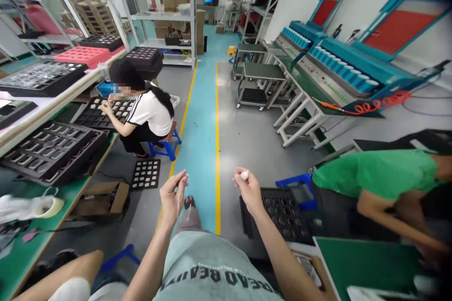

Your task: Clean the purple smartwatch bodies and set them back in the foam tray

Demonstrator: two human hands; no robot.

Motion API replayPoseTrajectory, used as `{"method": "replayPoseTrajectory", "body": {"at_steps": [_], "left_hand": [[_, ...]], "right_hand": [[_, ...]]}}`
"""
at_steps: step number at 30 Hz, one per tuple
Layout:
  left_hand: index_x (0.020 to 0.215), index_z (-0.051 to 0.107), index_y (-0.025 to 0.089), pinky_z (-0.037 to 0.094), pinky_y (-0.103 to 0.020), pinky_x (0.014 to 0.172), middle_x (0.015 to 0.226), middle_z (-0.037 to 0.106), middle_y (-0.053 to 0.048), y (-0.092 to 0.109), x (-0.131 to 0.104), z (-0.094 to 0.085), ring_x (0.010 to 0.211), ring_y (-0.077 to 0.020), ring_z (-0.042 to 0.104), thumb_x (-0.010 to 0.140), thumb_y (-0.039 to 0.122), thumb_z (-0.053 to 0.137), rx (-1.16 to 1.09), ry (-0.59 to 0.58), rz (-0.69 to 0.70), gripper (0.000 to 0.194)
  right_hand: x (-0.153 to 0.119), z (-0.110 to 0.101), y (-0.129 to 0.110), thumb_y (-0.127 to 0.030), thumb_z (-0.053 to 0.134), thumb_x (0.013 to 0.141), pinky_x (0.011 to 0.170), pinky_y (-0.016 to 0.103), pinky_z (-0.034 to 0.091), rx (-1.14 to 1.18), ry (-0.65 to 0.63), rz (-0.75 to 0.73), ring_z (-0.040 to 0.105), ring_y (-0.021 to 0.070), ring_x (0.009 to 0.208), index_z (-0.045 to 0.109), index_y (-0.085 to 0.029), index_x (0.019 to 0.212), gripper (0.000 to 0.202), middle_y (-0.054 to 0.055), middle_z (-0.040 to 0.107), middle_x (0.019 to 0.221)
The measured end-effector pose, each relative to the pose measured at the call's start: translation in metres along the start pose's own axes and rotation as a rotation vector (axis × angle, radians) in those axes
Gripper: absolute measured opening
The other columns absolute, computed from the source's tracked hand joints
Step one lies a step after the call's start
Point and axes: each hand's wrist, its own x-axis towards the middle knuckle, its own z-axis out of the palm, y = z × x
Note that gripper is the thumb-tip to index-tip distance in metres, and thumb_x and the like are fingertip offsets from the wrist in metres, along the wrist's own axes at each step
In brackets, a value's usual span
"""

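My left hand (172, 196) is raised in front of my body over the walkway. Its thumb and fingertips are pressed together, and I cannot make out what, if anything, is between them. A thin pale strand (178, 209) shows just below that hand. Level with it on the other side, my right hand (251, 193) is closed around a small white rounded piece (244, 175), which shows between thumb and fingers. The two hands are apart, and neither touches a table.
A blue floor lane (205, 117) with yellow edge lines runs ahead. At left, a seated person (151, 108) works over a black tray (92, 115). A person in green (381, 174) leans at right, near a dark tray (282, 209). Another tray (146, 174) lies on the floor.
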Motion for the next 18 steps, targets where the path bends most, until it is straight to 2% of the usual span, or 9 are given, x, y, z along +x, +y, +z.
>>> {"method": "replayPoseTrajectory", "body": {"at_steps": [3,6,9,12,15,18], "left_hand": [[0.107,0.084,0.018,0.053,-0.024,0.06,0.073,0.073,-0.003,-0.041,0.08,0.04,0.061,-0.013,0.065,0.097,0.039,0.069,-0.007,-0.007,0.014,0.027],[0.107,0.084,0.019,0.053,-0.024,0.062,0.074,0.074,-0.004,-0.073,0.175,0.08,0.063,-0.0134,0.066,0.097,0.038,0.068,-0.028,-0.053,0.063,0.027],[0.104,0.086,0.02,0.052,-0.025,0.06,0.069,0.073,-0.004,-0.092,0.276,0.117,0.06,-0.0138,0.065,0.097,0.039,0.068,-0.06,-0.123,0.127,0.027],[0.102,0.086,0.021,0.053,-0.026,0.061,0.067,0.073,-0.005,-0.106,0.369,0.149,0.06,-0.0145,0.064,0.098,0.042,0.067,-0.073,-0.201,0.179,0.029],[0.106,0.086,0.021,0.055,-0.027,0.067,0.073,0.076,-0.006,-0.125,0.443,0.176,0.064,-0.0155,0.066,0.1,0.043,0.065,-0.053,-0.264,0.196,0.031],[0.108,0.086,0.02,0.055,-0.027,0.066,0.075,0.076,-0.008,-0.154,0.502,0.202,0.065,-0.0156,0.067,0.101,0.043,0.063,-0.023,-0.273,0.178,0.033]], "right_hand": [[0.079,0.038,-0.005,-0.06,0.079,0.072,0.069,0.034,0.058,-0.017,0.022,-0.008,0.073,0.0221,0.084,0.072,-0.019,0.109,0.055,0.009,0.077,0.106],[0.149,0.066,-0.01,-0.06,0.079,0.07,0.066,0.033,0.058,-0.032,0.109,0.014,0.073,0.0218,0.081,0.07,-0.018,0.108,0.057,0.008,0.076,0.098],[0.216,0.085,-0.019,-0.063,0.081,0.066,0.062,0.032,0.057,-0.052,0.238,0.05,0.072,0.0214,0.075,0.068,-0.017,0.105,0.062,0.006,0.073,0.087],[0.281,0.098,-0.027,-0.068,0.08,0.061,0.06,0.03,0.056,-0.055,0.364,0.078,0.07,0.0198,0.073,0.064,-0.018,0.1,0.066,0.005,0.071,0.087],[0.347,0.111,-0.028,-0.071,0.079,0.06,0.062,0.029,0.056,-0.047,0.441,0.101,0.069,0.0184,0.077,0.062,-0.02,0.101,0.068,0.004,0.07,0.092],[0.422,0.127,-0.024,-0.071,0.081,0.058,0.062,0.029,0.055,-0.057,0.462,0.133,0.068,0.0186,0.077,0.062,-0.02,0.1,0.069,0.003,0.069,0.09]]}}
